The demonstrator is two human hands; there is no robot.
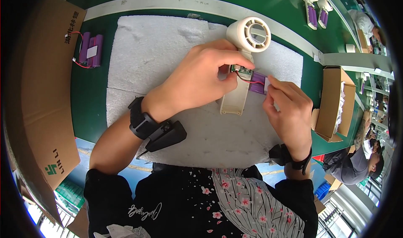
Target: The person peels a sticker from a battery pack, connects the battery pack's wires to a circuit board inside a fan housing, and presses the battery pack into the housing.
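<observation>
A cream handheld fan point(232, 100) lies on a white foam pad, its round head pointing away from me and its handle opened up. My left hand point(197, 76) is closed, thumb and index finger gripping the fan around the small green circuit board point(242, 72) near the neck. To the right of the handle is a purple battery pack point(256, 86) with a white label, and red and dark wires run from it to the board. My right hand point(290, 108) pinches this pack at its right end. The left fingers partly cover the board's connector.
White foam sheets point(155, 49) cover the green bench. Another purple battery pack point(90, 51) lies left beside a tall cardboard box point(40, 103). An open carton point(331, 99) stands right. Two opened fans point(310, 11) lie at the far right. A person point(357, 166) sits beyond.
</observation>
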